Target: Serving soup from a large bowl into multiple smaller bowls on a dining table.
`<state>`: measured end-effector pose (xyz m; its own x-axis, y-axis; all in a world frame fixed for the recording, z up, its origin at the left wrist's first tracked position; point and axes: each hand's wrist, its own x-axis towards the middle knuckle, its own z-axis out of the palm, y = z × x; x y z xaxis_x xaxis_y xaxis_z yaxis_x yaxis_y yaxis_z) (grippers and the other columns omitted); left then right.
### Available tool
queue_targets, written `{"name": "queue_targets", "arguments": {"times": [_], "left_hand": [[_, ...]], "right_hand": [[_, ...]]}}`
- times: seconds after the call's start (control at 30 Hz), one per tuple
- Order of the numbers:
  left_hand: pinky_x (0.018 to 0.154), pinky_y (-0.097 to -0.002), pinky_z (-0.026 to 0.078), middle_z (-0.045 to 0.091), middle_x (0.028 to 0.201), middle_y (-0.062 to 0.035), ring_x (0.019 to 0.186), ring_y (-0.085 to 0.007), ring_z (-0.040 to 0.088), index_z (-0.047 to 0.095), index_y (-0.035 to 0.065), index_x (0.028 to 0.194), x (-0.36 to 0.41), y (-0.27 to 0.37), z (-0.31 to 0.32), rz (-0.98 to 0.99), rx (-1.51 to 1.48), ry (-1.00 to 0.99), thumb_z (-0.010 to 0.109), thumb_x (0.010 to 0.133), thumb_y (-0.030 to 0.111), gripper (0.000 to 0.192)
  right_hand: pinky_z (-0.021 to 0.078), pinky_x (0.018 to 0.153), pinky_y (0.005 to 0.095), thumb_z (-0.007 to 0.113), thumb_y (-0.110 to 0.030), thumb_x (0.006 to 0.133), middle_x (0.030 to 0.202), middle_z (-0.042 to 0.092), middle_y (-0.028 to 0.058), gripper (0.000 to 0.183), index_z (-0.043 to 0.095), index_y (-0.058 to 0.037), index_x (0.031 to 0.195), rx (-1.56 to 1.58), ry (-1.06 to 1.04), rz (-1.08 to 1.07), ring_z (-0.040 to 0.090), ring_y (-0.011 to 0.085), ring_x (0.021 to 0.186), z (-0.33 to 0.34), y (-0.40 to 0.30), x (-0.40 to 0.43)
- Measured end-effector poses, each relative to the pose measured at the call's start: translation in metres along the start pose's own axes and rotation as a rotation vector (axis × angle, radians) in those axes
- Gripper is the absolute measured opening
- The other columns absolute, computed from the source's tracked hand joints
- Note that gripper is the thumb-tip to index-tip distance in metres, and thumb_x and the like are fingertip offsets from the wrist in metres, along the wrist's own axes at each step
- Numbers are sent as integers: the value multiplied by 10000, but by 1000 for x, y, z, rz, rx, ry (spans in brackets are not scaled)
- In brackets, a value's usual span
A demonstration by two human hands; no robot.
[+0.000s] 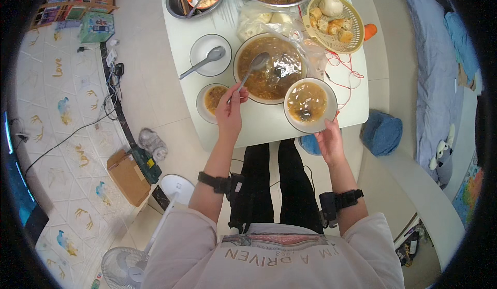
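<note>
My left hand (pixel 231 106) grips the handle of a grey spoon (pixel 258 60), its bowl over the large bowl of soup (pixel 237 58). With my right hand (pixel 331 137) I hold the rim and side of a smaller white bowl (pixel 334 104) of soup, close to the large bowl's lower right edge. Beside my left hand stands a small bowl of soup (pixel 200 103), partly hidden by the hand. Above it, a white bowl (pixel 196 44) has a grey spoon (pixel 215 54) resting across it. Behind the large bowl lies a clear plastic bag (pixel 248 21) with pale buns inside.
At the back of the white table (pixel 256 133) are a metal pot of stew (pixel 276 5) and a dark basin (pixel 171 7) holding a small bowl. A yellow basket (pixel 359 17) holds bread and a bun. Red cord (pixel 349 71) lies at the right. A blue stool (pixel 382 133) stands beyond.
</note>
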<state>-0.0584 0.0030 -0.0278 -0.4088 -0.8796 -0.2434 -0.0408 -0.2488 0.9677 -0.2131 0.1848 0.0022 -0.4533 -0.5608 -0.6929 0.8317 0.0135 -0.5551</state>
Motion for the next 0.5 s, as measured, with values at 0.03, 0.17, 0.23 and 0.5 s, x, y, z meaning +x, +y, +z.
{"name": "queue_targets", "arguments": {"times": [0.03,0.17,0.23,0.5], "left_hand": [[712,-266,459,559,885,-103,781,-153,547,482,-31,1048,4,-7,0,-2,-1,2,396,867,129,256],[721,-248,461,561,873,-98,776,-130,544,483,-19,1051,7,-20,6,-136,-16,5,402,866,146,260],[715,-233,461,563,856,-93,756,-117,542,486,-14,1048,6,-25,7,-201,-76,5,402,867,151,259],[710,-211,458,565,870,-90,769,-124,546,471,-19,1035,-2,-24,-4,-431,-519,134,429,854,178,270]], "right_hand": [[358,855,286,427,-159,780,1175,371,57,479,256,-74,1219,-27,0,-1,404,156,1044,-1,1,0],[375,818,259,468,-210,772,1145,391,43,494,271,-95,1210,-54,9,7,421,136,1006,-3,1,0],[348,865,293,430,-163,782,1177,368,60,472,262,-71,1213,-37,13,12,396,162,1052,-5,-1,-1],[319,913,311,402,-122,794,1202,352,76,467,242,-57,1228,2,-6,8,373,177,1093,-4,-4,-1]]}}
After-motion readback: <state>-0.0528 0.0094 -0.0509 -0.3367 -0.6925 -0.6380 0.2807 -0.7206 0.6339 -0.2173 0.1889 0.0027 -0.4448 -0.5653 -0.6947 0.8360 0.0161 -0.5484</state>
